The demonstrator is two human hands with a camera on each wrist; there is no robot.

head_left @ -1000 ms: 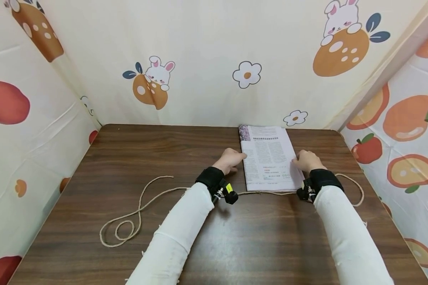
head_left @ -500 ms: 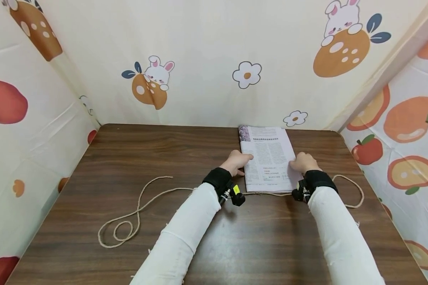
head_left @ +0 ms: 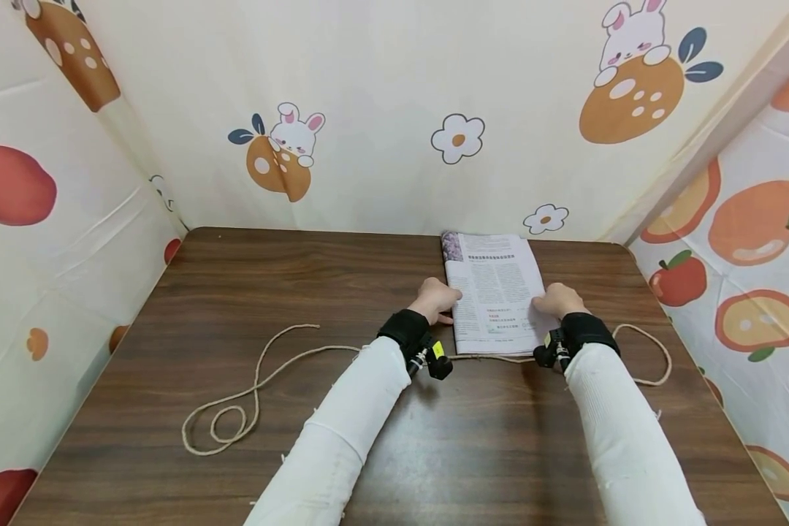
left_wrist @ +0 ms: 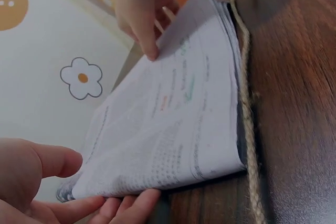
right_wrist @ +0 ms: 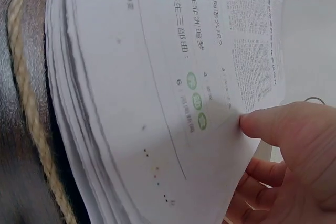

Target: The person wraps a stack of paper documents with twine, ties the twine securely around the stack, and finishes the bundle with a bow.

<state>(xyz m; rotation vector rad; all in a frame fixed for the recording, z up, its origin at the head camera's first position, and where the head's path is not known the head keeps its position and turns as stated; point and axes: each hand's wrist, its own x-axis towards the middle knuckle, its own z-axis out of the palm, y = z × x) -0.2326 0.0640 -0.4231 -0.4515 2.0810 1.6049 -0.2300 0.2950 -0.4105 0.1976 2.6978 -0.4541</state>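
Note:
A stack of folded newspapers (head_left: 496, 285) lies at the back of the table, with a dark edge along its underside. My left hand (head_left: 434, 298) is at its left side; in the left wrist view the fingers (left_wrist: 137, 205) touch the edge, and the thumb (left_wrist: 60, 161) stands apart above it. On the opposite side my right hand (head_left: 559, 301) holds the edge, thumb on the top sheet and fingers (right_wrist: 260, 190) underneath. A beige rope (head_left: 489, 357) runs along the front of the stack; my left wrist hides part of it.
The rope's left end (head_left: 237, 424) lies in loose loops on the brown wooden table (head_left: 315, 285). Its right end (head_left: 664, 358) curves beyond my right wrist. Patterned cloth walls (head_left: 381, 146) stand behind the table and at both sides.
Both hands have moved inward, and my left thumb now reaches over the newspapers' left edge. It has drawn back slightly since the middle frame. The newspapers and rope look unmoved.

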